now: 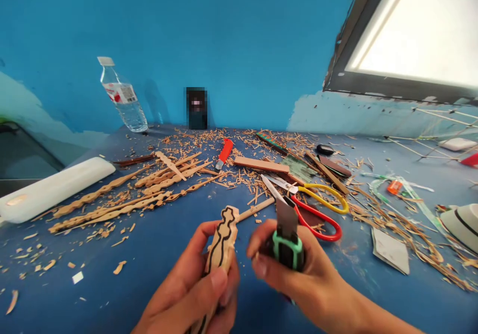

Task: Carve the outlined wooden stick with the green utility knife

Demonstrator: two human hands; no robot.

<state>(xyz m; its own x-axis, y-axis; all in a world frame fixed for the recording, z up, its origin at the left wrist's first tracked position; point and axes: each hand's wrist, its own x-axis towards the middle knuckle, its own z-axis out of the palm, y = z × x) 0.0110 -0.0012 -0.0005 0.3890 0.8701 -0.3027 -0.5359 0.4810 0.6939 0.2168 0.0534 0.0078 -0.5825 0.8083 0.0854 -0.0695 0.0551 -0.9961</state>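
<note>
A flat piece of wood [222, 242], marked with wavy black lines and cut to a curvy outline at its top, points up and away from me. My left hand [201, 284] is wrapped around its lower part, thumb on the marked face. In my right hand [295, 274] is a green and black utility knife [288, 249], its broad blade out and pointing upward. Blade and wood are apart. Just beyond the knife lie scissors [309, 199] with one red and one yellow handle, and a round wooden stick [257, 208].
Carved wavy wooden strips [112, 207] and shavings cover much of the blue table [93, 284]. A red cutter [224, 152], a wooden block [261, 164] and a water bottle [127, 100] are farther back. At left lies a long white object [56, 187]; a white cup [463, 224] is at right.
</note>
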